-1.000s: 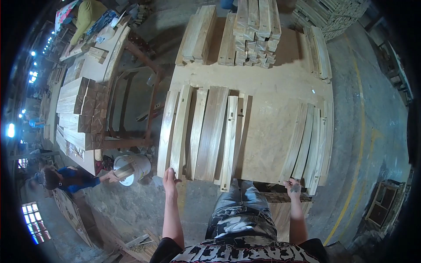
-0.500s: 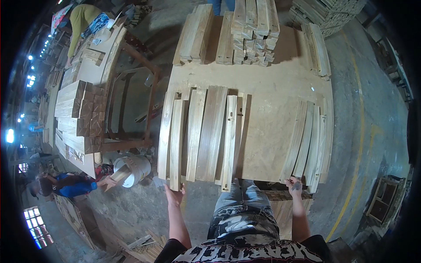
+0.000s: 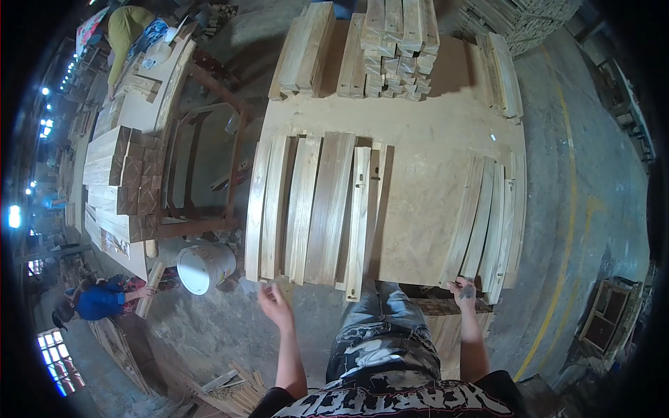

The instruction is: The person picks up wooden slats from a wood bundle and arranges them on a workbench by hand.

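Note:
My left hand is off the near edge of the table, just below the left group of slats. Its fingers are loosely apart and hold nothing. Closest to it is a pale wooden slat, lying lengthwise beside wider slats. A narrow slotted slat in that group juts past the table edge. On the right, my right hand has its fingers closed at the near end of a slat, the leftmost of several in a row. The hand partly hides that end.
Stacked lumber stands at the table's far side. Left, a second bench holds a block pile. A white bucket sits on the floor, near a person in blue holding a board. Another person bends at the far bench.
My left hand has let go of the second slat, which has moved away from me, level with its neighbours. The person in blue has drawn the board back from the bucket.

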Demonstrator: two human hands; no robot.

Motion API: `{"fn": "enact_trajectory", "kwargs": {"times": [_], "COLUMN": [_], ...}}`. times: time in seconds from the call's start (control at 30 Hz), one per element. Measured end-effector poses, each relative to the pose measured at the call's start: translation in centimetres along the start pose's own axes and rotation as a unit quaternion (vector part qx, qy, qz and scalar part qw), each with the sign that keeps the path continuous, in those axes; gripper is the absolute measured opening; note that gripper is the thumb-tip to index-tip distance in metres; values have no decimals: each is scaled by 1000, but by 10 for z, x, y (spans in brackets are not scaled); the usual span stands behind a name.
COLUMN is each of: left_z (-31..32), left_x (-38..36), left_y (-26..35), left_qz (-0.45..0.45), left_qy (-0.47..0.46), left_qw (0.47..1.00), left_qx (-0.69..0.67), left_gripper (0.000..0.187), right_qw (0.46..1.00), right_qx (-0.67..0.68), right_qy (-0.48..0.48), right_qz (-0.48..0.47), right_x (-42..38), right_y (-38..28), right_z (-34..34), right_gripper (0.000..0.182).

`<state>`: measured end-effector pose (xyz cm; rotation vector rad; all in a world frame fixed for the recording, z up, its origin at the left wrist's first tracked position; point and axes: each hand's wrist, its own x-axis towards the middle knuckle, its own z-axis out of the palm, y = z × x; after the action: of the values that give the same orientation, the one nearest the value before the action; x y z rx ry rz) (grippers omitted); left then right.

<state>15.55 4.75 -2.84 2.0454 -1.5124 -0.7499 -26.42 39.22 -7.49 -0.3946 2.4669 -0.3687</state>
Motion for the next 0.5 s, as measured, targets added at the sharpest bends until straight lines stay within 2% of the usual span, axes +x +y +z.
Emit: {"fn": "enact_trajectory", "kwargs": {"times": [0.1, 0.13, 0.23, 0.27, 0.37, 0.5], "left_z": [21, 29, 40, 38, 26, 19], "left_x": [-11, -11, -8, -6, 1, 18], "left_y": [19, 21, 3, 7, 23, 11], "left_qz": [102, 120, 138, 142, 143, 269], "left_qy": [-123, -134, -173, -196, -259, -300], "left_qw": [986, 981, 972, 968, 954, 908], "left_qx": [42, 70, 82, 66, 54, 115], "left_gripper": [61, 64, 64, 63, 61, 71], "right_qw": [998, 997, 998, 1000, 998, 999], "right_qx": [57, 82, 69, 14, 49, 55], "right_qy": [3, 6, -6, -2, 28, 0], "right_qz": [10, 13, 4, 14, -8, -3], "right_x": [3, 8, -5, -2, -2, 0], "right_y": [23, 33, 2, 6, 14, 12], "right_z": [20, 26, 3, 6, 14, 9], "right_gripper": [41, 41, 42, 43, 42, 42]}}
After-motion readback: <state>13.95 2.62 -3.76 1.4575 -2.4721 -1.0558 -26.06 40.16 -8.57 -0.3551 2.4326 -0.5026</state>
